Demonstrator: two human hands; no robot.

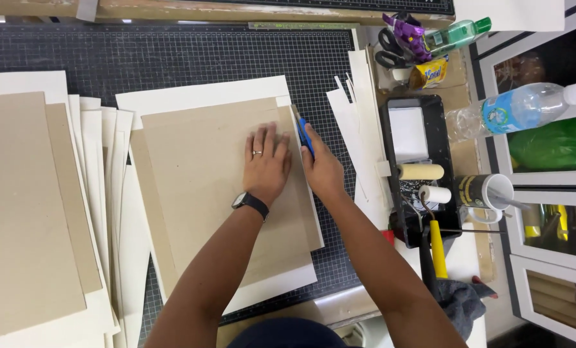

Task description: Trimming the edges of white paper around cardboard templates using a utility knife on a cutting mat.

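Blue knife [305, 137] in right hand [322, 171], left hand [266, 164] flat

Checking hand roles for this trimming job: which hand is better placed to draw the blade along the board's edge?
Right. The right hand already grips the blue cutter at the right edge of the brown board. The left hand lies flat on the board, pinning it down.

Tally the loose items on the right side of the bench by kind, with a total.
Plastic bottles: 2, a clear one and a green one
Scissors: 1
Paint roller: 1, lying on the black tray
Black trays: 1
Mugs: 1
Total: 6
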